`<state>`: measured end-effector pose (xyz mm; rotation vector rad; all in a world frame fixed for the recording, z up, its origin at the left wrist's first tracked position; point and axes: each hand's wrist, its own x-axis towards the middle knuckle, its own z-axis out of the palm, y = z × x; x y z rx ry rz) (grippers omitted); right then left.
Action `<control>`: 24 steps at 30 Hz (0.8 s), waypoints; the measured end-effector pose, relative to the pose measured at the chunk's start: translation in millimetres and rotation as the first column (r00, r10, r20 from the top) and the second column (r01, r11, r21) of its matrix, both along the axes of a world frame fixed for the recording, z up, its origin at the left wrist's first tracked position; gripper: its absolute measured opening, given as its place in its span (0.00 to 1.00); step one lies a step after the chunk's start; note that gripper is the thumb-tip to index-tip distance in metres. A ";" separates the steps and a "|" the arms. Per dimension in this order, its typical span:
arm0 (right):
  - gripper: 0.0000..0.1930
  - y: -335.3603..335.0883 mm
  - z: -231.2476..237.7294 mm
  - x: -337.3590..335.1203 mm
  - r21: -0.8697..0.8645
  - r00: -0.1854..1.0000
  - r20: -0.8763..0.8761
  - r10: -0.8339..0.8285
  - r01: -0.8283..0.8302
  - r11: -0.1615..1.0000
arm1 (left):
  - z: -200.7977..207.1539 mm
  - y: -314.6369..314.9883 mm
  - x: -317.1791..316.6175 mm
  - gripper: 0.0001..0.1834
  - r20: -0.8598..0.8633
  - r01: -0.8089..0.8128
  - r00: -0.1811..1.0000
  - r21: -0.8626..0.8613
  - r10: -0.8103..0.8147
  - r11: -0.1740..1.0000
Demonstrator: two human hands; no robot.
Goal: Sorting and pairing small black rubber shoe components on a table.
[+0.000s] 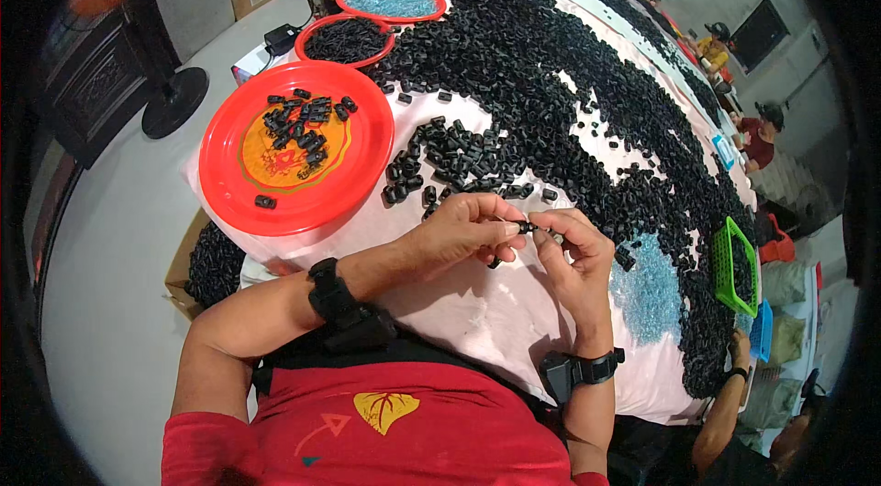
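Note:
Above the near edge of the cloth-covered table, my left hand (463,231) pinches a small black plastic piece (525,227) between thumb and forefinger. My right hand (576,256) meets it from the other side, its fingertips closed at the piece's right end. Whether the right fingers hold a second small part cannot be made out. Another black piece (494,262) shows just under my left fingers. Short black cylindrical pieces (459,154) lie loose just beyond both hands. To the left, a large red plate (362,169) carries several similar black pieces.
A broad heap of black parts (569,73) covers much of the pink cloth (477,321). Clear bluish bits (647,289) lie at right, near a green basket (720,266). Red bowls of bluish bits (393,0) and thin black parts (347,41) stand far left. Co-workers sit around the table.

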<state>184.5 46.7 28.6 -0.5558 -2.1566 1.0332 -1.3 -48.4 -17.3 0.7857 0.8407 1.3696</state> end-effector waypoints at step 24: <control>0.07 2.4 0.3 0.7 0.185 0.999 0.044 -0.008 -0.001 0.983 | -8.4 4.3 5.5 0.09 -0.148 -0.062 0.986 0.098 0.076 0.993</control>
